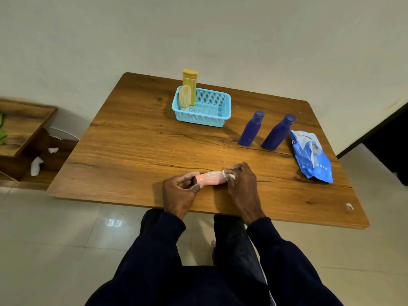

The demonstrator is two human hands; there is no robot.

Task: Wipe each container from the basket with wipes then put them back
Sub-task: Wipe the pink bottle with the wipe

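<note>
A small pink container (210, 178) lies sideways just above the table's near edge. My left hand (179, 191) grips its left end. At its right end, my right hand (241, 184) presses a white wipe (229, 175) against it. A light blue basket (205, 117) stands at the back middle of the table. A tall yellow bottle (190, 87) and a pale yellow tube (184, 97) stand upright in its left corner. Two dark blue bottles (251, 129) (278, 133) stand upright on the table right of the basket.
A blue pack of wipes (312, 156) lies near the table's right edge. The wooden table (132, 151) has a wall behind it. A low wooden shelf (19, 129) stands to the left, with crumpled white wipes (36, 165) on the floor beside it.
</note>
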